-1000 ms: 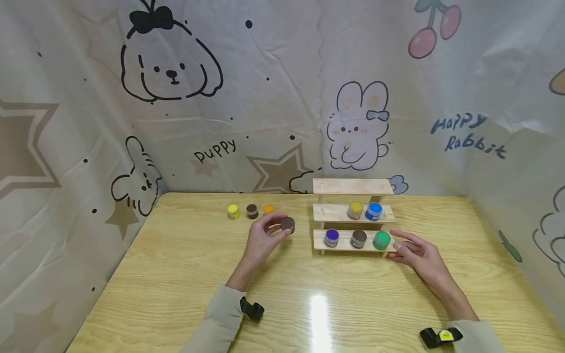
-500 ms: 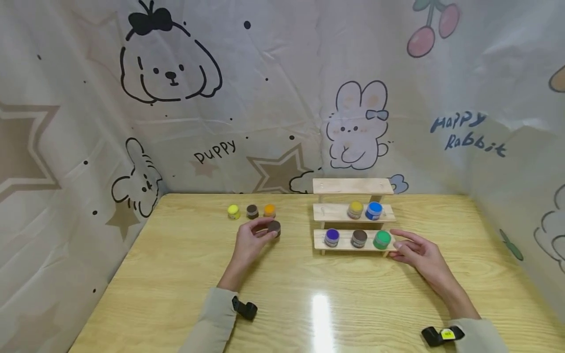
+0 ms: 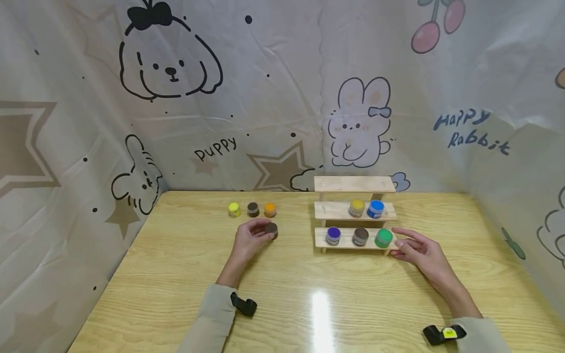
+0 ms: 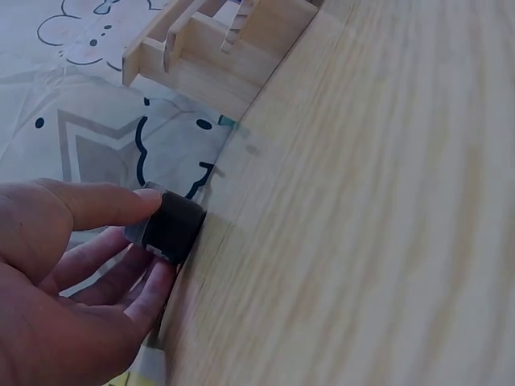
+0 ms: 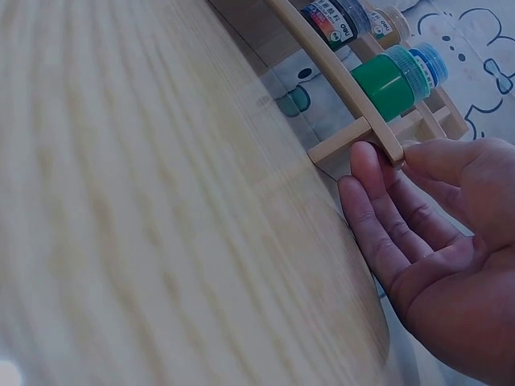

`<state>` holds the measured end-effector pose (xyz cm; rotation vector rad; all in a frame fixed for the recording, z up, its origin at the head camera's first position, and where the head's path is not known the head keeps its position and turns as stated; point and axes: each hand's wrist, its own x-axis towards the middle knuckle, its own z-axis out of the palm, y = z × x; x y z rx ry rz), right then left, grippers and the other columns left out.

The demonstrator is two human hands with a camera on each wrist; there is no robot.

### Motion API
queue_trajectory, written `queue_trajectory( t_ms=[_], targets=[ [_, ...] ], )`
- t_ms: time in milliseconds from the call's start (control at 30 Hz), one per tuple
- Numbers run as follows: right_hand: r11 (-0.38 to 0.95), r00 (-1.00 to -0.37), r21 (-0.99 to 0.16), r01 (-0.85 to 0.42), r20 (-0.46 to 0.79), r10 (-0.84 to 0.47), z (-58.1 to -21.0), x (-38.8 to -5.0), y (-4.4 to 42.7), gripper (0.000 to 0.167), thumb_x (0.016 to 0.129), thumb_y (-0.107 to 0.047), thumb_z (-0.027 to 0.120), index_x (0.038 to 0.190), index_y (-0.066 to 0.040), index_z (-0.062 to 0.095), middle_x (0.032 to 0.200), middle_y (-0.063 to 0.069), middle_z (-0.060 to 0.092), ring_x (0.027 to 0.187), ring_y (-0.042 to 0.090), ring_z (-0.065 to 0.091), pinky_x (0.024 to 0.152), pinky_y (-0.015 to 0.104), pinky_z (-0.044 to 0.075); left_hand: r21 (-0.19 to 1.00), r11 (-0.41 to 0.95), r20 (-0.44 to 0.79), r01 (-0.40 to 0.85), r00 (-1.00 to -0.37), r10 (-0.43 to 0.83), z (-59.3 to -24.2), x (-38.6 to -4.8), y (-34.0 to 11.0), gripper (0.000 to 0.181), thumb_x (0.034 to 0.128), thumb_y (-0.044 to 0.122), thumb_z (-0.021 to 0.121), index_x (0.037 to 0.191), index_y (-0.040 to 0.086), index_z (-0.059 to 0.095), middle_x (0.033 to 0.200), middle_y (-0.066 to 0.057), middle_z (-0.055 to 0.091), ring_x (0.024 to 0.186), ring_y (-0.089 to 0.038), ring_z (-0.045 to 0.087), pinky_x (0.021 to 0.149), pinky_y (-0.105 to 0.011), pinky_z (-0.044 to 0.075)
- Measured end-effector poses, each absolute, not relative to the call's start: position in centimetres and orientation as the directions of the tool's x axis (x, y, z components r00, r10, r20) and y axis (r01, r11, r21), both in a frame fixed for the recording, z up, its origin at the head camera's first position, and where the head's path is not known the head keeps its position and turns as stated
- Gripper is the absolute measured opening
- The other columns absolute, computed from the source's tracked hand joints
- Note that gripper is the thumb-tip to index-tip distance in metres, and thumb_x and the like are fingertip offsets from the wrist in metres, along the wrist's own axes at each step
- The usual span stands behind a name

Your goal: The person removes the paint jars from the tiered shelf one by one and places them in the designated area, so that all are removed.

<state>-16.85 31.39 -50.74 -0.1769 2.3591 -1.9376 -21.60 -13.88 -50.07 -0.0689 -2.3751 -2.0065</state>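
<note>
Brown-topped jar in the left hand was nearer the tabletop's back edge than its front, left of the wooden stand and just in front of the orange jar. That hand opened only as wide as the jar, pinching its sides; whether the base touched the tabletop could not be told. The right hand pinched the right end of the lowest shelf, beside the green jar. Good handling seemed to call for a level jar, its base left free, and a gentle right-hand hold that tilted nothing.
</note>
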Motion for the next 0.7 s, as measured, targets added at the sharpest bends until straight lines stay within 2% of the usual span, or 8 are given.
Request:
queue_trajectory(
  t_ms=[133,233,433,700],
  targets=[
    [0.187,-0.99,-0.982,-0.028,0.001,-0.142,-50.77,-16.85,31.31,0.054,0.106,-0.021,0.06,0.149,0.007,0.044,0.111,0.001,0.075,0.096,0.016,0.074,0.084,0.032,0.06,0.984,0.172,0.056,0.055,-0.998,0.001,-50.12,-21.51,-14.0,0.037,0.085,-0.017,0.072,0.121,-0.014,0.065,0.122,-0.031,0.065,0.115,-0.044,0.063,0.091,-0.026,0.057],
    [0.187,-0.99,-0.982,-0.027,0.0,-0.14,-50.79,-16.91,31.26,0.054,0.106,-0.022,0.06,0.149,0.007,0.044,0.11,0.004,0.075,0.096,0.016,0.074,0.085,0.032,0.06,0.98,0.188,0.069,0.066,-0.998,-0.01,-50.13,-21.64,-14.08,0.037,0.0852,-0.018,0.071,0.121,-0.015,0.064,0.122,-0.033,0.064,0.115,-0.046,0.063,0.093,-0.031,0.058],
    [0.194,-0.991,-0.981,-0.033,0.007,-0.134,-50.83,-17.04,31.32,0.054,0.105,-0.022,0.061,0.148,0.007,0.045,0.11,-0.002,0.075,0.095,0.015,0.074,0.084,0.031,0.06,0.969,0.232,0.092,0.087,-0.996,-0.01,-49.89,-21.86,-14.0,0.036,0.086,-0.02,0.069,0.121,-0.02,0.061,0.122,-0.037,0.062,0.115,-0.051,0.061,0.097,-0.049,0.056],
    [0.17,-0.99,-0.985,-0.043,0.019,-0.142,-50.96,-16.95,31.49,0.053,0.105,-0.019,0.061,0.148,0.008,0.045,0.112,-0.008,0.074,0.095,0.014,0.074,0.084,0.032,0.06,0.967,0.24,0.093,0.084,-0.995,-0.026,-50.02,-21.92,-13.87,0.036,0.0855,-0.015,0.074,0.121,-0.012,0.066,0.122,-0.029,0.066,0.113,-0.042,0.065,0.095,-0.04,0.057]
  ],
)
